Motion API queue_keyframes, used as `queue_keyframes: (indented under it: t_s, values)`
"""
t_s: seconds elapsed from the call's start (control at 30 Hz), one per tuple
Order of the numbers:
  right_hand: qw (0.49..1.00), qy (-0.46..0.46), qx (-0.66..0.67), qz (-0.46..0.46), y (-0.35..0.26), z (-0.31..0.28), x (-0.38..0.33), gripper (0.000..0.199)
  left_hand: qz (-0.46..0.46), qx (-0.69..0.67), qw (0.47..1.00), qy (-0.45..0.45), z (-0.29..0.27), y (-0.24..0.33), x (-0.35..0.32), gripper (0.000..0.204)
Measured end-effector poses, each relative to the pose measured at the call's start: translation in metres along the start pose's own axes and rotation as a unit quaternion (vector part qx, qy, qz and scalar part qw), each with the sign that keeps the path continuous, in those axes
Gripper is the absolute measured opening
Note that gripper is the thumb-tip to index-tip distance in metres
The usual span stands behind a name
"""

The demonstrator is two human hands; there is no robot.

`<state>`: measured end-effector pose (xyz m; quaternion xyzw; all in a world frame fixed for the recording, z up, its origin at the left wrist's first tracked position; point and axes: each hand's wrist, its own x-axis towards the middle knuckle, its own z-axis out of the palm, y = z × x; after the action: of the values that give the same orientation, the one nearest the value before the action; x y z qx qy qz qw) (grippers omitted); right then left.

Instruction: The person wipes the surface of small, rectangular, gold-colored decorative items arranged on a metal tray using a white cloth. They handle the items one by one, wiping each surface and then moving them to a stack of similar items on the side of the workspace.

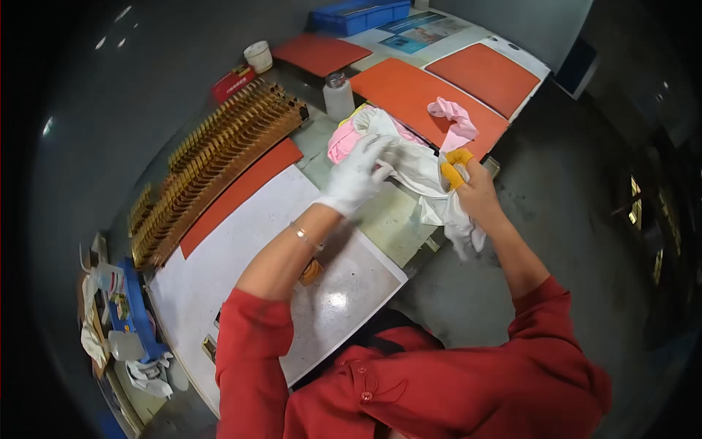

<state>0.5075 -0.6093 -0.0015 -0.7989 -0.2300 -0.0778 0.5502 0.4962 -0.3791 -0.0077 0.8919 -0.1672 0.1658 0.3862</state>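
Observation:
My left hand (360, 174) wears a white glove and grips the top of a white cloth (420, 170) over the workbench. My right hand (472, 189), bare with yellow finger cots on its fingertips, holds the same cloth at its right side; the cloth's lower end hangs off the bench edge. A pink cloth (344, 139) lies under and behind the white one. Another pink rag (455, 121) rests on an orange mat (409, 95) just beyond my right hand.
A long rack of brown slats (219, 154) runs along the left. A white sheet (241, 249) covers the near bench. A clear bottle (338, 95), a white cup (258, 55), a red box (232, 82), a blue bin (358, 14) and more orange mats (486, 73) stand behind.

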Motion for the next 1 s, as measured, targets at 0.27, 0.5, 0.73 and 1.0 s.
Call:
queue_keyframes:
  t_s: [0.27, 0.5, 0.73, 1.0]
  values:
    - [0.918, -0.173, -0.353, 0.048, 0.068, 0.05, 0.062, 0.024, 0.011, 0.212, 0.975, -0.069, 0.062, -0.061, 0.049, 0.019]
    - [0.894, -0.267, -0.36, 0.003, 0.063, 0.01, 0.025, 0.022, -0.085, 0.272, 0.958, -0.003, 0.076, -0.033, 0.058, 0.014]
    - [0.877, -0.236, -0.413, -0.075, 0.037, -0.02, 0.015, 0.016, -0.141, 0.183, 0.957, -0.175, 0.055, -0.039, 0.065, 0.034]
    - [0.917, -0.352, -0.182, -0.033, -0.072, 0.052, -0.017, 0.025, -0.183, 0.214, 0.958, 0.049, -0.118, 0.012, -0.13, 0.064]
